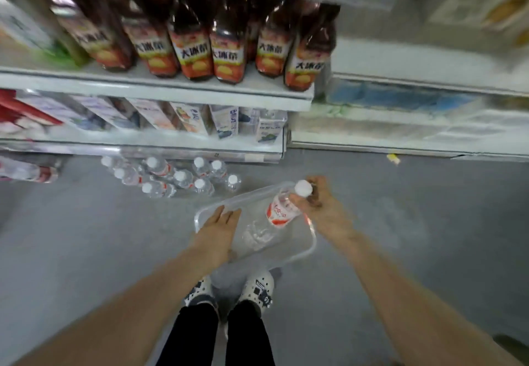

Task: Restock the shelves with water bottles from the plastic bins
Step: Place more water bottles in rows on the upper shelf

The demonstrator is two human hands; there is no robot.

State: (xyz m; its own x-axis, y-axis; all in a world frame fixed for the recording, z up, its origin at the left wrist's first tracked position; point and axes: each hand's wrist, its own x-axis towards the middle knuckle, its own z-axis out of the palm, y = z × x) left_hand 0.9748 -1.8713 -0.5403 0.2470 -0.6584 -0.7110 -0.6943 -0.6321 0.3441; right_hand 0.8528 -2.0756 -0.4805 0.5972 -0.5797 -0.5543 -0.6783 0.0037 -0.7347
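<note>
**Bottle held over the bin, shelves ahead**

The right hand (316,204) grips a water bottle (282,209) near its white cap, fingers curled around the neck. The bottle is tilted, its base pointing down into the clear bin (310,246) below both hands. The left hand (219,226) is flat with straight fingers over the left rim of the bin; I cannot tell if it touches the rim.

Ahead of the left hand, a group of bottles (177,178) stands on the grey floor (400,222), close to the bottom edge of the shelf (160,90). To the right of the right hand the floor is open up to the shelf base.

The held bottle is clear plastic with a red and white label. The picture is blurred, so the label text is not readable.
</note>
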